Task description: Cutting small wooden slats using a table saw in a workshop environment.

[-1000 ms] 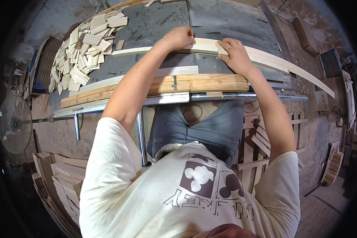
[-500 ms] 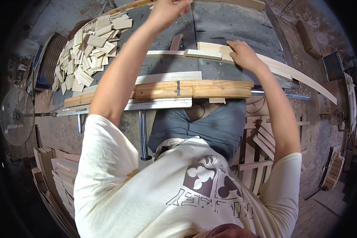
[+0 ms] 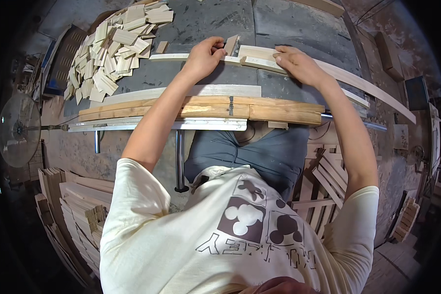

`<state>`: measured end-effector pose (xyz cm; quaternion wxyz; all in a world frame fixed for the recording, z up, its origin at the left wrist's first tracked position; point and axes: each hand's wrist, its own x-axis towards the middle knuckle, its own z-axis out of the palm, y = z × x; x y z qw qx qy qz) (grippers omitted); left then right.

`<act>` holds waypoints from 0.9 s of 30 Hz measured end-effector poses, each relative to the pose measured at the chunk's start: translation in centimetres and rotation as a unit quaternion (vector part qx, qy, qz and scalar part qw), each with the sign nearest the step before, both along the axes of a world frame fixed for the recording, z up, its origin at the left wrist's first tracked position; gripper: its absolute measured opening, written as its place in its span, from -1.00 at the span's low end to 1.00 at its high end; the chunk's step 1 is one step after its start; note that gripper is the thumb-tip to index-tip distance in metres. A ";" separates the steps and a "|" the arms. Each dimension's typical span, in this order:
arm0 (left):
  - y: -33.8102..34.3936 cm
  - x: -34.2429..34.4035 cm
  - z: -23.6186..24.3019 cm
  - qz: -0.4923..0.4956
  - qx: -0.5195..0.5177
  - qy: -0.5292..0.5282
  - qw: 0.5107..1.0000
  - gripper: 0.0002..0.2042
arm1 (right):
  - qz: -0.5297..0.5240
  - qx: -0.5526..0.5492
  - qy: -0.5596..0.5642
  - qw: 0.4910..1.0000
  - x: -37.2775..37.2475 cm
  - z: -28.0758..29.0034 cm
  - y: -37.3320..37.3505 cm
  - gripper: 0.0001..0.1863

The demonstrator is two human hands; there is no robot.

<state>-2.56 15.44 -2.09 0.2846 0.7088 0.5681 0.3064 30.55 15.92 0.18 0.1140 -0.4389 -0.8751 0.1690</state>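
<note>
My left hand [image 3: 205,59] has curled fingers beside a small upright-looking wood offcut [image 3: 231,45]; whether it grips anything is unclear. My right hand [image 3: 299,64] grips the pale board [image 3: 255,51] at its upper edge, with a shorter strip [image 3: 259,63] along the near side. A long thin pale strip [image 3: 167,57] runs left beneath these, and a long board [image 3: 367,88] extends to the right. All lie on a dark grey worktop [image 3: 299,29]. Nearer my body are a whitish plank [image 3: 230,89] and a thick yellowish timber [image 3: 284,110].
A heap of pale wood pieces [image 3: 110,61] covers the back left. A metal rail [image 3: 213,125] with posts runs along the front edge. Stacked planks [image 3: 78,220] stand lower left, a slatted wooden frame [image 3: 318,181] lower right, and a fan [image 3: 18,130] at far left.
My left hand rose toward the back of the worktop, then came down beside the small offcut. My right hand has stayed on the board.
</note>
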 end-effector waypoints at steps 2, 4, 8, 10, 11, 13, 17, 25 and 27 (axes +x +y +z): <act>-0.4 0.4 0.6 -0.006 0.015 0.021 1.000 -0.58 | 0.002 0.010 0.001 1.000 -0.2 -0.3 -0.7 -0.52; -0.6 0.6 1.2 -0.043 0.041 0.049 0.997 -0.53 | 0.002 0.028 -0.002 1.000 -0.8 -0.7 -1.4 -0.52; -0.6 0.9 0.8 -0.118 0.126 0.064 0.983 -0.48 | -0.007 0.069 -0.005 0.998 -2.4 -1.1 -2.0 -0.51; -0.6 1.2 1.0 -0.140 0.158 0.123 0.970 -0.48 | -0.014 0.073 -0.012 0.997 -2.6 -1.3 -1.9 -0.50; -0.7 1.4 1.2 -0.159 0.188 0.180 0.952 -0.49 | -0.013 0.079 -0.014 0.997 -2.7 -1.4 -1.8 -0.51; -0.8 1.7 1.1 -0.162 0.179 0.216 0.946 -0.50 | -0.014 0.086 -0.015 0.996 -2.8 -1.7 -1.5 -0.51; -0.3 1.3 0.5 -0.161 0.215 0.262 0.927 -0.58 | -0.004 0.092 0.012 0.996 -3.0 -2.5 -1.0 -0.50; -0.3 1.3 1.0 -0.156 0.203 0.271 0.928 -0.59 | -0.086 0.121 -0.033 0.988 2.9 -1.9 -3.4 -0.44; -0.3 1.7 0.9 -0.164 0.205 0.273 0.926 -0.58 | -0.090 0.128 -0.054 0.986 3.2 -2.3 -3.9 -0.43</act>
